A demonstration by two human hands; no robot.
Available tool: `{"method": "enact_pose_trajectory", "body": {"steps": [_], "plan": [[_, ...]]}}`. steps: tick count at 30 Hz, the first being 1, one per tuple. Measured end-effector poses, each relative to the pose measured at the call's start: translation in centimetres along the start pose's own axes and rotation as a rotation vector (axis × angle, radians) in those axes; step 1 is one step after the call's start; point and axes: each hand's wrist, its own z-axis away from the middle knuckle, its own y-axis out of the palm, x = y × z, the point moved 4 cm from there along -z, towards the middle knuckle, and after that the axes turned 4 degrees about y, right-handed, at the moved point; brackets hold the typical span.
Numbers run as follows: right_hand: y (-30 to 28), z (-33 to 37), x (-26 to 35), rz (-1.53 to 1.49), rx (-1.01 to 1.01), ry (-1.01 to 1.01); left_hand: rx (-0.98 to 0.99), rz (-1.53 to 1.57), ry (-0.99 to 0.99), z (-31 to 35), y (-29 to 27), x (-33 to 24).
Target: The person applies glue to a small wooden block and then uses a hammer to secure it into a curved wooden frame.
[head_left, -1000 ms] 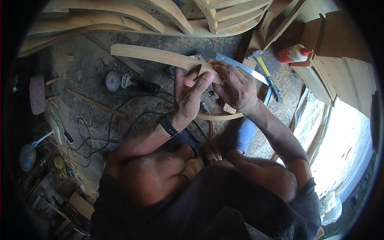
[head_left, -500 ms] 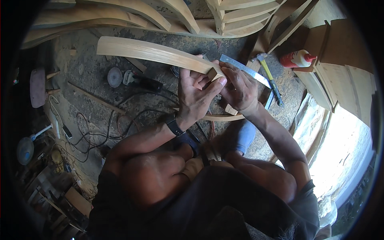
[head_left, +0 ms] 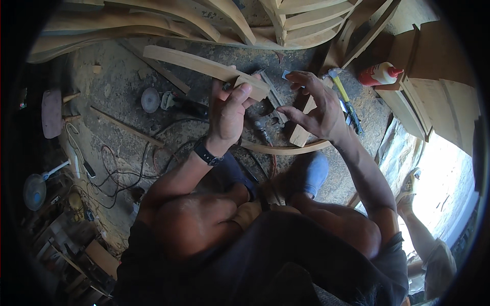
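In my left hand (head_left: 225,120) is a curved pale wooden piece (head_left: 186,61), gripped near its right end with the thumb on top. A short wooden block (head_left: 256,90) lies against that end, under the thumb; whether it is joined on, I cannot tell. My right hand (head_left: 322,109) hovers to the right, apart from the wood, fingers spread and nothing in them. On the floor between the hands rests a metal tool (head_left: 274,92) with a fitting (head_left: 263,130) and red hose near it; my left hand and the wood partly hide it.
An angle grinder (head_left: 173,103) lies to the left among cables. A hammer (head_left: 345,97) and glue bottle (head_left: 377,75) lie at right. A curved strip (head_left: 286,150) crosses near my feet. Curved wooden frames (head_left: 153,30) stand at the back. Another person's leg (head_left: 416,224) shows at lower right.
My right hand has let go of the wood's end and drawn back to the right, opening. My left hand has shifted left with the piece. Another person's leg has come into view.
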Motion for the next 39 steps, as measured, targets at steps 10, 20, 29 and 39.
{"method": "enact_pose_trajectory", "body": {"steps": [10,20,29,39], "plan": [[3.8,-0.3,1.9,0.261,-0.221,-0.195,-0.017,0.056,-0.076,0.9,1.4,0.2],[4.3,0.5,1.9,0.251,-0.292,-0.226,0.027,-0.045,0.026,1.7,2.5,0.4],[4.2,0.5,2.0,0.245,-0.284,-0.23,0.026,-0.079,0.035,1.8,2.6,0.0],[3.8,0.0,1.5,0.249,-0.139,-0.147,0.012,-0.117,0.038,1.2,1.5,0.3]]}}
